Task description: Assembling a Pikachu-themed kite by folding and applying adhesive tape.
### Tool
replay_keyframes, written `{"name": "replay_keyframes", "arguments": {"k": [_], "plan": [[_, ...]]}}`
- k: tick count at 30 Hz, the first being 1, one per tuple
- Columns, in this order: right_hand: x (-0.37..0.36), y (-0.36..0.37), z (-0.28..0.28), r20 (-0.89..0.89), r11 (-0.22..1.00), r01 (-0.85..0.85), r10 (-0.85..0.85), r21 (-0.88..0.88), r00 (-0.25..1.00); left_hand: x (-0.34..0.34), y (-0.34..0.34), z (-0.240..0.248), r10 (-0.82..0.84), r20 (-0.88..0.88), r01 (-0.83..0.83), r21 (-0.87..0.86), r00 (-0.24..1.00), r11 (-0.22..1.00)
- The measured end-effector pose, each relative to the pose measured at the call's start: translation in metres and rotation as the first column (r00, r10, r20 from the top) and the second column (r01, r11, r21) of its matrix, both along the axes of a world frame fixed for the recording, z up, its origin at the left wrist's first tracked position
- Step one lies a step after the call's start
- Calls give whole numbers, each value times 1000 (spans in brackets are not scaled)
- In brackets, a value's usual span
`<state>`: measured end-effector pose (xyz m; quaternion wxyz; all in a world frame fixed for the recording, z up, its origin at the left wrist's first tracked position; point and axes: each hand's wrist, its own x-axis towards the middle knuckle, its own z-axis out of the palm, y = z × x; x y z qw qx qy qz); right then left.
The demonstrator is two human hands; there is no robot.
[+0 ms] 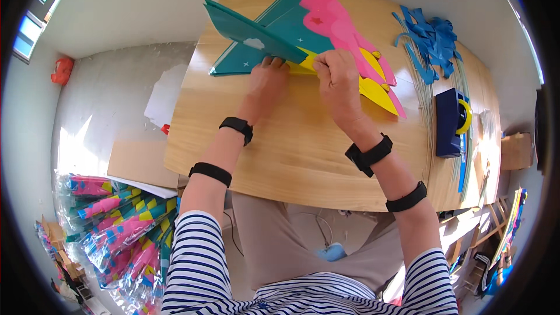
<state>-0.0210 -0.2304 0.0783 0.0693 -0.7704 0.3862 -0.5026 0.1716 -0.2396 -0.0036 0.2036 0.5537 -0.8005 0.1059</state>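
On the table lie flat, folded pieces of what looks like kite fabric, in teal (pixel 251 41), pink (pixel 332 14) and yellow (pixel 373 93). One teal flap stands up at an angle above the rest. My left hand (pixel 268 81) has its fingers curled at the lower edge of the teal fabric, and their tips are partly hidden under the flap. My right hand (pixel 339 84) is closed in a pinch at the yellow part, just right of the left hand. Whatever small bit sits between its fingertips is hard to make out. Both forearms wear black straps.
A heap of blue strips (pixel 431 41) lies at the table's far right, beside long thin rods (pixel 427 134). Nearer stands a dark blue tape dispenser (pixel 448 122) with a yellow roll. Wrapped colourful bundles (pixel 128 221) are piled at the lower left, next to a cardboard sheet (pixel 140 160).
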Motion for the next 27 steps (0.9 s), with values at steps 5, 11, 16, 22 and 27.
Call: {"name": "replay_keyframes", "arguments": {"k": [5,11,16,22,27], "plan": [[-11,-23,-26,-33,997,21,-19,75,999,7,-67,-12,295,-294,-225,250,909,942],[-26,-21,-71,-98,991,41,-29,126,995,29,-30,23,607,-749,282,542,-264,791],[-29,-11,-85,-234,996,-25,45,89,971,71,-22,22,747,-587,566,516,-314,643],[-45,-11,-85,-254,992,11,21,124,967,69,-35,13,595,-802,260,586,51,768],[-69,-14,-80,-276,988,82,-43,131,960,54,-65,18,456,-878,38,456,-148,889]]}}
